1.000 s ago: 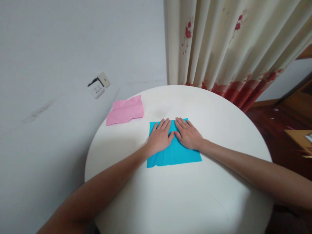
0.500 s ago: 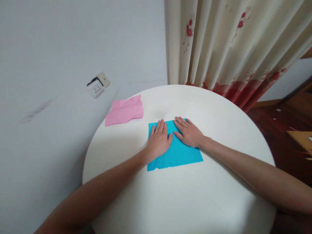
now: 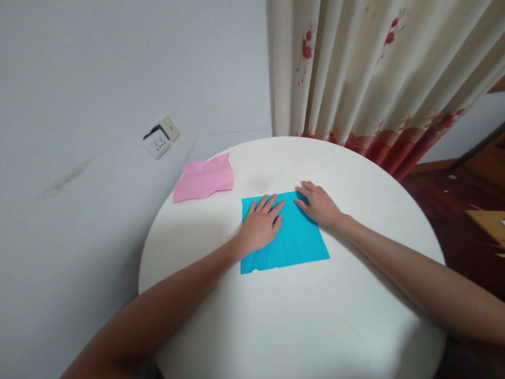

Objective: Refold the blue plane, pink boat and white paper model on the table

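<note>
Sheet (image 3: pixel 294 245): blue (plain) | left hand (image 3: pixel 258 227): flat atop | right hand (image 3: pixel 319 205): far corner | both unclenched

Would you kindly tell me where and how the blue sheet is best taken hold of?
Probably pinch the blue sheet by its near right corner, from the near side: that corner lies flat and uncovered, while the left hand lies on the sheet's left part and the right hand covers the far right corner.

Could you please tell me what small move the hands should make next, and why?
Perhaps draw the right hand across the blue sheet's near part: faint creases show there, and the left hand lies spread on the sheet's left side.
</note>
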The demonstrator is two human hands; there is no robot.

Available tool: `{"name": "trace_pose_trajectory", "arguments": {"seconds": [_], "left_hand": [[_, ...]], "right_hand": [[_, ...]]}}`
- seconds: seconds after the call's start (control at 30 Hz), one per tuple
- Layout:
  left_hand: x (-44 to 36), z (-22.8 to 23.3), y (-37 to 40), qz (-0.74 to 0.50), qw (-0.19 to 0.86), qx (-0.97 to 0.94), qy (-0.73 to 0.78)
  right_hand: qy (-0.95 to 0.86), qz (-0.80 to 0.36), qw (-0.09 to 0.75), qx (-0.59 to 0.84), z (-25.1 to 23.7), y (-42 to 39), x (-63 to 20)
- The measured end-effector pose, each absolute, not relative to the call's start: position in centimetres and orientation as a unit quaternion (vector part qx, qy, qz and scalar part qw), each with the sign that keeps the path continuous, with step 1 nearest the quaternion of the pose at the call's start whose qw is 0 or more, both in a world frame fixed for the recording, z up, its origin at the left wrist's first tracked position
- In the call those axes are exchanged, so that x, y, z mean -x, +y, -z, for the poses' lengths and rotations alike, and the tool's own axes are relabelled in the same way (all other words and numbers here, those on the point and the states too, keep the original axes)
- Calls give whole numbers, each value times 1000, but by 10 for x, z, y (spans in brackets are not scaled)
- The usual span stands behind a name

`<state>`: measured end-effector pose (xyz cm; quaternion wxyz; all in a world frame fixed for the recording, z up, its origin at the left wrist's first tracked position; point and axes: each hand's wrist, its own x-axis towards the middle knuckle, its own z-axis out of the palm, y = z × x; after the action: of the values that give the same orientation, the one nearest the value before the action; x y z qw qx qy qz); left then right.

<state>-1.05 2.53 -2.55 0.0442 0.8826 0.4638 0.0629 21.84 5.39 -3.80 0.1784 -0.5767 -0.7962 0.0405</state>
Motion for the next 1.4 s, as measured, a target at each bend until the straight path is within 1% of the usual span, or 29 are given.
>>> {"name": "trace_pose_trajectory", "arguments": {"seconds": [0.2, 0.53, 0.63, 0.73, 0.87, 0.97, 1.07, 1.4], "left_hand": [[11, 25, 26, -61, 42, -883, 463], [11, 25, 26, -63, 42, -884, 461], [11, 25, 26, -65, 42, -884, 462], [11, 25, 26, -63, 43, -883, 464], [11, 26, 26, -63, 42, -883, 463], [10, 26, 26, -65, 43, -883, 463], [10, 25, 26, -63, 44, -882, 465], [9, 27, 26, -58, 25, -879, 473]], "right_hand": [[-783, -50, 230, 576, 35, 60, -231], [-769, -90, 297, 559, 43, 68, -230], [-754, -79, 303, 578, 38, 65, -228], [-717, -67, 294, 629, 28, 58, -227], [-680, -104, 267, 675, 17, 51, -227], [-684, -127, 274, 664, 15, 49, -228], [-686, -176, 311, 633, 18, 50, -228], [-615, -320, 499, 520, 26, 52, -219]]}}
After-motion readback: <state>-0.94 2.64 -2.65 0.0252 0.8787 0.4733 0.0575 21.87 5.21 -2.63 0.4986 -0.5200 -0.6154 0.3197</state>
